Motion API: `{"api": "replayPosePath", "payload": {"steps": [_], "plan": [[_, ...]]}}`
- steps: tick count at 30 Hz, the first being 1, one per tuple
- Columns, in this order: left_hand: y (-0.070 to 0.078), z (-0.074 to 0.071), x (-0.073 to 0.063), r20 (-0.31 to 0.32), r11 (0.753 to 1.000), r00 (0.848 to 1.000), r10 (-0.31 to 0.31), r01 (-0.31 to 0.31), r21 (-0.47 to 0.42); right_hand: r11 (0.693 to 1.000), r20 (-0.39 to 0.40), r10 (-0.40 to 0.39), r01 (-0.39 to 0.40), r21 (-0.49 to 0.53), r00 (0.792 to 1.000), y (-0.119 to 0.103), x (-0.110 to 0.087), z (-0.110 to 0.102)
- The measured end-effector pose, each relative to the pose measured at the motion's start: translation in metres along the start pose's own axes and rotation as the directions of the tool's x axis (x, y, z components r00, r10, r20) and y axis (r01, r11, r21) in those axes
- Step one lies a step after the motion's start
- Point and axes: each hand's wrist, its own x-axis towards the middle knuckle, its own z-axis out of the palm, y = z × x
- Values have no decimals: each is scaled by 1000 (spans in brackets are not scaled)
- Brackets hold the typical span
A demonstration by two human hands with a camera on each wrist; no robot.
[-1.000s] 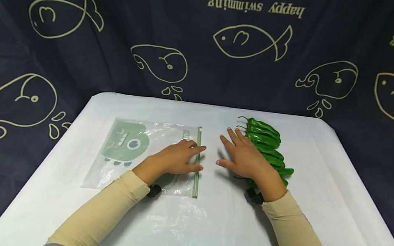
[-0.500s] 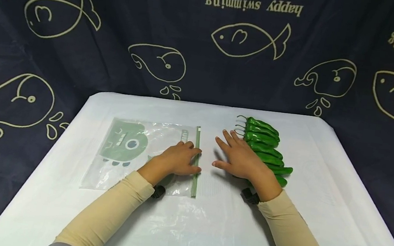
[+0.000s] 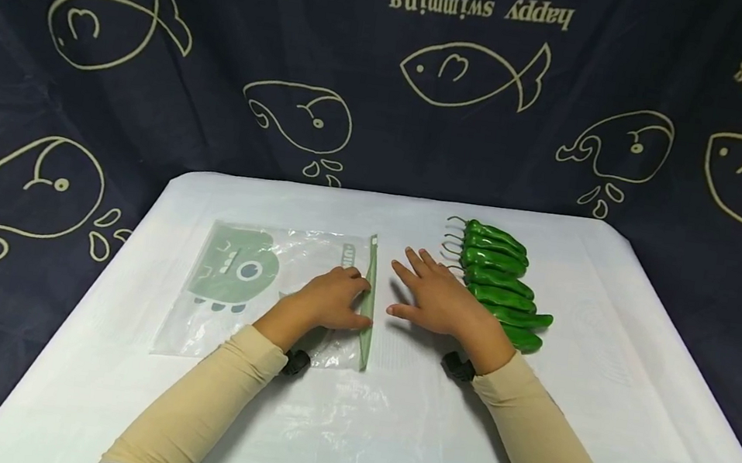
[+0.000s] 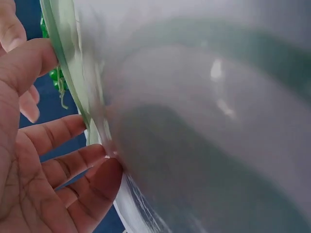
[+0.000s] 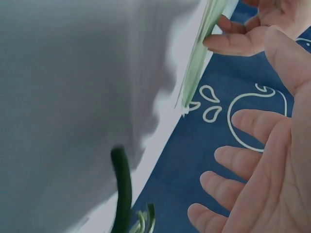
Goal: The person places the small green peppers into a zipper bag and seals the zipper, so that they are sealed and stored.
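Observation:
A clear zip bag (image 3: 313, 243) with a green cartoon print lies on the white table, its green zip strip (image 3: 364, 352) bowed and parted at the mouth. My left hand (image 3: 332, 301) rests over that end; in the left wrist view its spread fingers (image 4: 58, 131) and thumb touch the strip edge. To the right, my right hand (image 3: 436, 299) hovers near the strip with fingers spread, holding nothing. Beside it lies a row of several long green peppers (image 3: 501, 281), stems toward the bag; the right forearm overlaps the nearest ones.
A dark curtain (image 3: 229, 25) printed with fish and whales hangs behind the table (image 3: 561, 444). Black straps with small cameras show at both wrists. One pepper stem (image 5: 122, 189) stands close up in the right wrist view.
My right hand has moved left, off the peppers and toward the bag. The left fingertips have drawn back from beyond the zip strip, and the bag's mouth has begun to gape.

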Motion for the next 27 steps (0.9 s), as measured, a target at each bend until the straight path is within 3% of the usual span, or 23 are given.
{"api": "replayPosePath", "payload": {"steps": [16, 27], "plan": [[4, -5, -3, 8, 1000, 1000, -7, 7, 16, 997, 136, 29, -38, 65, 990, -3, 30, 10], [2, -2, -2, 4, 1000, 1000, 0, 0, 15, 986, 271, 38, -81, 148, 962, -6, 48, 13]]}}
